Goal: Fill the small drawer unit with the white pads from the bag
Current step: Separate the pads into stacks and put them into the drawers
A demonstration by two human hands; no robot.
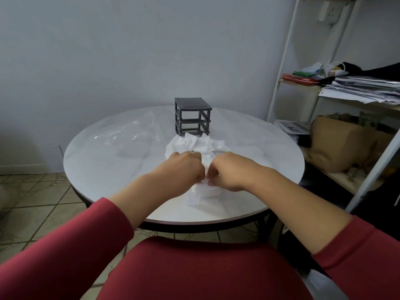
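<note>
hands met at the middle of the round white table [108, 169], and that was where the action was. the left hand [186, 167] and the right hand [227, 172] sat knuckle to knuckle, both curled into loose fists, fingers tucked down and pinched on the top of a small stack of white pads [201, 194] near the table's front edge. the stack looked squared below, with one pad sticking out at the lower left corner. how many pads each hand gripped could not be told, as the knuckles hid the fingertips.

behind the hands lay a bigger loose heap of white pads [194, 142], spread untidily and reaching right up to the foot of the small drawer unit [192, 118]. that unit was dark grey, upright, well back on the table, and it showed as an open frame: two tiers, both see-through to the wall. its base touched or nearly touched the heap; which one, the view did not settle.

to the left of the heap lay the clear plastic bag [134, 137], flat and crumpled on the tabletop, apart from both hands.

red sleeves [86, 239] were pushed up both forearms. off to the right stood a white shelf rack [281, 61] stacked with papers [365, 89], a brown paper bag [339, 144] on its lower shelf.
</note>
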